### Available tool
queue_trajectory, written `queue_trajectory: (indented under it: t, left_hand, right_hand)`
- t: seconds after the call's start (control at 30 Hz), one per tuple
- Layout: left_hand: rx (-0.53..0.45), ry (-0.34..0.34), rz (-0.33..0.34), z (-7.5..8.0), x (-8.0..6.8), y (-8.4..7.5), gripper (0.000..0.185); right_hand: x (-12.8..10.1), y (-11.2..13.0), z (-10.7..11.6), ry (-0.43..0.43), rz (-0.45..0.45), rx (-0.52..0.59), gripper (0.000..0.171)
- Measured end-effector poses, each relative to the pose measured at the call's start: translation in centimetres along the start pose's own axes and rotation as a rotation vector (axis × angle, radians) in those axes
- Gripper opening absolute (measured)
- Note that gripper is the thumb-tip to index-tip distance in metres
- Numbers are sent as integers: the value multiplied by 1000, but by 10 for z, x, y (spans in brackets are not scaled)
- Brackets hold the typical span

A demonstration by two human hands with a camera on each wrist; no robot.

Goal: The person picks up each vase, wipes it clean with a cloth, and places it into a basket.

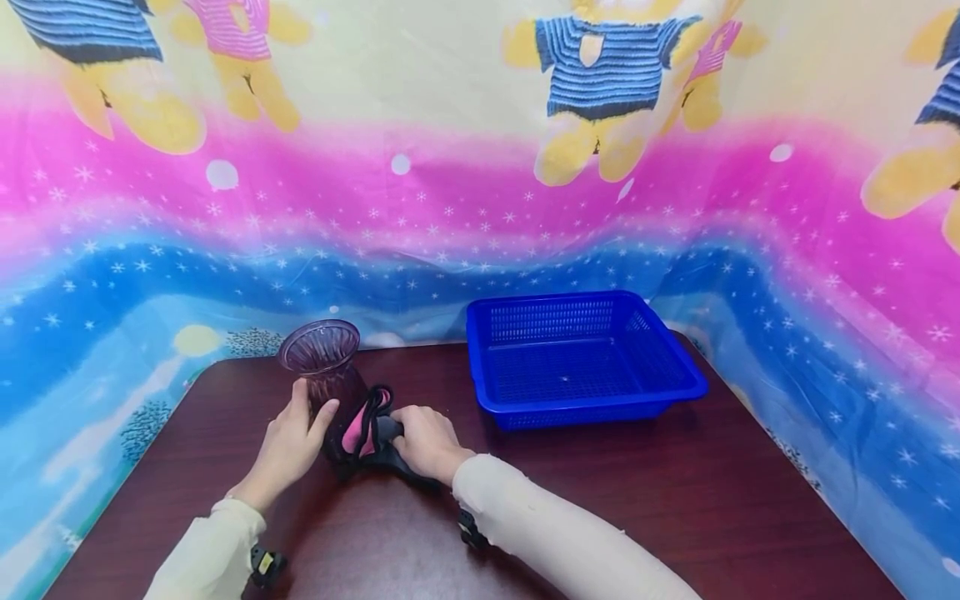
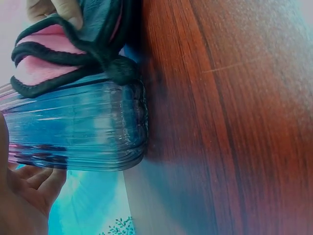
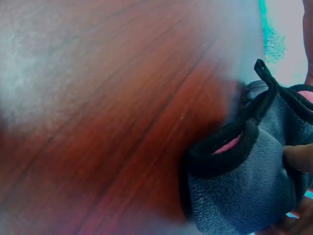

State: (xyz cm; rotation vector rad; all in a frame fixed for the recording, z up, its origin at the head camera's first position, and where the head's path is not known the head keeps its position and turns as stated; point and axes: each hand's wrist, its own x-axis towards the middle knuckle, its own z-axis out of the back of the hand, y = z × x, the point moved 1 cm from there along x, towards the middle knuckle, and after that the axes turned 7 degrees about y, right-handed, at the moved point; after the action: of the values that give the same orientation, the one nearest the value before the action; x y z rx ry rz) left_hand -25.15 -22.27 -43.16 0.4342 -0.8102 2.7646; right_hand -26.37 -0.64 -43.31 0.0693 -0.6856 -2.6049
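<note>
A purplish clear glass vase (image 1: 321,352) with a flared, ribbed rim stands upright on the left part of the table. My left hand (image 1: 287,446) grips its side, thumb toward me and fingers around the far side. In the left wrist view, the vase's ribbed body (image 2: 83,127) reaches down to the tabletop. My right hand (image 1: 427,437) pinches a bunched cleaning cloth (image 1: 387,430), grey on one face and pink on the other, with black edging. The cloth lies against the vase's right side, and one end trails on the table. Its fuzzy grey face (image 3: 234,181) fills the right wrist view's lower right.
A blue plastic basket (image 1: 585,408) with mesh walls sits at the back right of the dark wooden table (image 1: 600,517). Behind the table hangs a printed curtain (image 1: 450,200) with bears and snowflakes, close to the back edge.
</note>
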Motion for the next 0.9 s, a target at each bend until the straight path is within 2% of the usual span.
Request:
queue_trajectory:
  t: [0.27,0.9]
  left_hand:
    - [-1,29,16,0,0,2,51]
    - [2,27,16,0,0,1,51]
  right_hand:
    - [-1,-5,-8,21,-16,-58,11]
    - [1,-3,-3,5,-24,-7,12]
